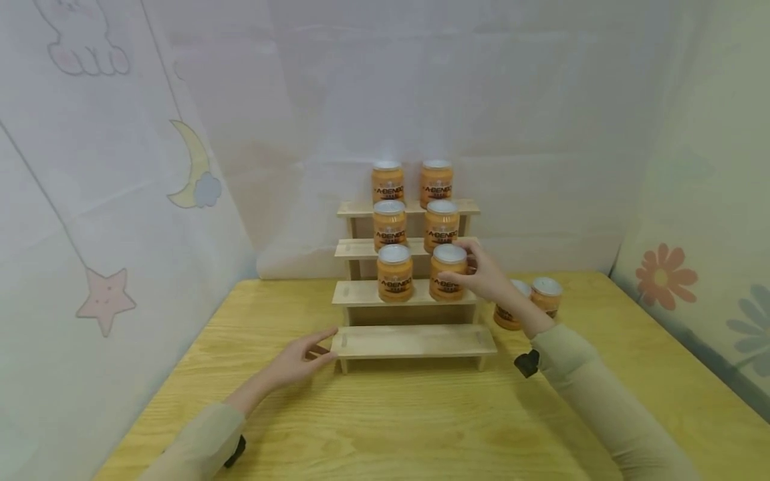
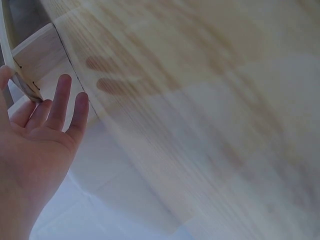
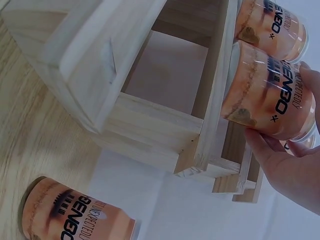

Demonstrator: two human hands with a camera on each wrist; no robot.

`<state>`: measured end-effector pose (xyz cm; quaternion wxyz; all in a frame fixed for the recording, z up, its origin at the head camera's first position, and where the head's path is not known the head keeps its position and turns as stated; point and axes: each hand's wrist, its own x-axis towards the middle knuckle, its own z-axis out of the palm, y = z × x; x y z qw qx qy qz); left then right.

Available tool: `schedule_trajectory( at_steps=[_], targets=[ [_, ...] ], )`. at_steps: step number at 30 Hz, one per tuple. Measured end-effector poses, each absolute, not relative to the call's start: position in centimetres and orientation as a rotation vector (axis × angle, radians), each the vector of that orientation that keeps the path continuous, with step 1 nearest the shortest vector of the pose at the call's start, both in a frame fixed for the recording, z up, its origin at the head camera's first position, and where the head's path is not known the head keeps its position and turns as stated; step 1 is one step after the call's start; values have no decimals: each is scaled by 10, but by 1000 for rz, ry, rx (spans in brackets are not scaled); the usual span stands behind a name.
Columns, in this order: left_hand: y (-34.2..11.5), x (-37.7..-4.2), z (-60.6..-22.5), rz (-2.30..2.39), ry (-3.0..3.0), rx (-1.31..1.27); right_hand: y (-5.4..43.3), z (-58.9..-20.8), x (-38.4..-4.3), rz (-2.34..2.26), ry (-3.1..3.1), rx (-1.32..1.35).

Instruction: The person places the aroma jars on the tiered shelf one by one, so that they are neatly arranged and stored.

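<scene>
A stepped wooden display stand [image 1: 415,342] rises in tiers on the table. My right hand [image 1: 483,277] grips an orange jar [image 1: 442,288] with a silver lid at the right of the second tier from the bottom. In the right wrist view the fingers and thumb wrap this jar [image 3: 270,95], its base right at the shelf. Left of it stands a matching jar [image 1: 394,277]. My left hand [image 1: 295,361] holds the left end of the lowest shelf between thumb and fingers; its outer fingers [image 2: 61,102] extend freely in the left wrist view.
Two jars [image 1: 388,230] [image 1: 442,224] stand on the third tier and two more jars [image 1: 388,184] [image 1: 436,184] on the top one. Right of the stand, two jars [image 1: 546,297] [image 1: 506,317] sit on the wooden table [image 1: 391,421]. Behind hangs a pale wall covering [image 1: 511,133].
</scene>
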<state>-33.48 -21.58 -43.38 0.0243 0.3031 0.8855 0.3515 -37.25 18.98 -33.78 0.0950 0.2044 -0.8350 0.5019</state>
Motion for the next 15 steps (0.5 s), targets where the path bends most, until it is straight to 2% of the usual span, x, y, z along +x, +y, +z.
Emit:
schedule_trajectory(
  at_steps=[15],
  targets=[
    [-216,-334,-433,1059,2765,962,191,-336,-373,1559,-2480,618]
  ],
)
